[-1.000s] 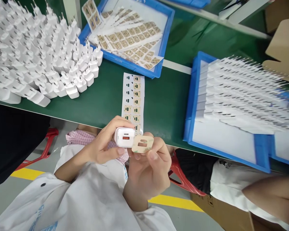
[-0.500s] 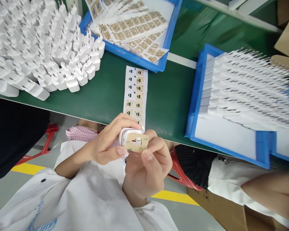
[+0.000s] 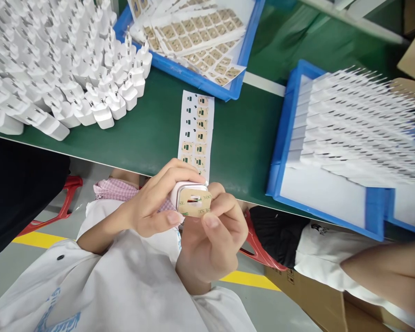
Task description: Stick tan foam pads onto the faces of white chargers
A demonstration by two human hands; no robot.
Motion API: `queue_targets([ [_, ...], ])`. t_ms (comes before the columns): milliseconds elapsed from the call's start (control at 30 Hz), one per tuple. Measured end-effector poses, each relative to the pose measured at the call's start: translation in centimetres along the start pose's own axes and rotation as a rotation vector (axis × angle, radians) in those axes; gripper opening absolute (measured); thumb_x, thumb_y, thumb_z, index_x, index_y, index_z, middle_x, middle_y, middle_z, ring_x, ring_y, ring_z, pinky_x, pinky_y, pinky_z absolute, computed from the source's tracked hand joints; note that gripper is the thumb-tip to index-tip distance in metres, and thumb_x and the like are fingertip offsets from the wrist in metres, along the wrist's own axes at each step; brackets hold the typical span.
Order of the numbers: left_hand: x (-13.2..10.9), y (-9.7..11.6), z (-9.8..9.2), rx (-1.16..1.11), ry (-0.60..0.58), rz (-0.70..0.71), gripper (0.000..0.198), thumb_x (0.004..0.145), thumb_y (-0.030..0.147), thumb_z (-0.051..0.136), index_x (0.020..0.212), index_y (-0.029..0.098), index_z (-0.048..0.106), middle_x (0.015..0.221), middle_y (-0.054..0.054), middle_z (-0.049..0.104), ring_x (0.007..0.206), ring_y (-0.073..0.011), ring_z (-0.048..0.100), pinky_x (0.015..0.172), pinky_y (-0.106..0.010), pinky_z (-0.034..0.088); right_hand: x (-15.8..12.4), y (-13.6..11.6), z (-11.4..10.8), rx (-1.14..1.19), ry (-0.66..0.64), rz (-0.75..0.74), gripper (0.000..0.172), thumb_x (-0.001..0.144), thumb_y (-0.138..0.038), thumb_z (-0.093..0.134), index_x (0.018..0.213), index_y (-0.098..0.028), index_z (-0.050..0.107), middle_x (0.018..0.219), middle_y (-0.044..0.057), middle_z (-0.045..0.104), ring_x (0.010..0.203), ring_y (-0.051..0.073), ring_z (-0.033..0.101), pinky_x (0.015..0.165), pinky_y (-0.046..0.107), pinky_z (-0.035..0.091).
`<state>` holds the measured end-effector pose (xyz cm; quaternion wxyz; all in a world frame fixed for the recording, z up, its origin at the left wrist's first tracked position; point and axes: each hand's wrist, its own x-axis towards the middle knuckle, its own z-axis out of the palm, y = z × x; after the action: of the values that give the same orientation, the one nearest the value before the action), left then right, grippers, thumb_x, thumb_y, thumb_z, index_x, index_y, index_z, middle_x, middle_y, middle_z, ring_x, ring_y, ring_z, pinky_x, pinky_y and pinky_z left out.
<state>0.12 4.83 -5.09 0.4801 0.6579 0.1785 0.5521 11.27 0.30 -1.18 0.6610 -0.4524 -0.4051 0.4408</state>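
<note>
My left hand point(image 3: 159, 198) is wrapped round a white plug adapter point(image 3: 175, 195), its flat end turned toward me. Over that end lies a tan adhesive sticker point(image 3: 198, 208) with green print and a slot in its middle. Thumb and forefinger of my right hand point(image 3: 217, 226) pinch the sticker's right edge. Just beyond my hands, a white sticker sheet point(image 3: 190, 123) lies on the green table point(image 3: 238, 138); several tan stickers remain on it, and its upper left places are bare. The near end of the sheet is hidden behind my hands.
Many white plug adapters point(image 3: 102, 113) stand with pins up at the left. A blue tray point(image 3: 207, 85) of sticker sheets is at the back. Another blue tray point(image 3: 280, 175) at the right holds rows of adapters. People sit on both sides, one with a white sleeve point(image 3: 318, 249).
The sticker has shifted slightly left and up and now lines up with the adapter's end face. My right fingers still pinch its edge. The view has moved a little.
</note>
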Motion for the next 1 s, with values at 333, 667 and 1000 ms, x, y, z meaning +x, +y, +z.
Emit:
queue_targets([
  [333, 0.02, 0.44, -0.15, 0.024, -0.005, -0.036, 0.046, 0.097, 0.059, 0.048, 0.127, 0.024, 0.053, 0.112, -0.009, 0.056, 0.105, -0.0254, 0.058, 0.090, -0.044, 0.053, 0.01, 0.04, -0.11, 0.003, -0.004, 0.025, 0.024, 0.083, -0.028, 0.066, 0.065, -0.023, 0.052, 0.064, -0.003, 0.037, 0.059, 0.014, 0.040, 0.058, 0.030, 0.037],
  [667, -0.07, 0.44, -0.23, 0.010, -0.010, -0.042, 0.045, 0.097, 0.058, 0.051, 0.128, 0.025, 0.053, 0.112, -0.009, 0.056, 0.106, -0.0260, 0.057, 0.090, -0.045, 0.052, -0.03, 0.06, -0.28, 0.084, -0.030, 0.060, 0.021, 0.084, -0.024, 0.066, 0.068, -0.022, 0.053, 0.066, -0.003, 0.039, 0.061, 0.013, 0.039, 0.060, 0.028, 0.037],
  [1000, 0.06, 0.24, -0.17, 0.073, -0.007, -0.024, 0.044, 0.098, 0.058, 0.048, 0.128, 0.026, 0.052, 0.110, -0.008, 0.055, 0.104, -0.0246, 0.057, 0.088, -0.042, 0.053, 0.13, 0.18, -0.38, -0.007, -0.020, 0.051, 0.024, 0.084, -0.027, 0.065, 0.066, -0.023, 0.049, 0.064, -0.004, 0.035, 0.059, 0.013, 0.038, 0.059, 0.029, 0.037],
])
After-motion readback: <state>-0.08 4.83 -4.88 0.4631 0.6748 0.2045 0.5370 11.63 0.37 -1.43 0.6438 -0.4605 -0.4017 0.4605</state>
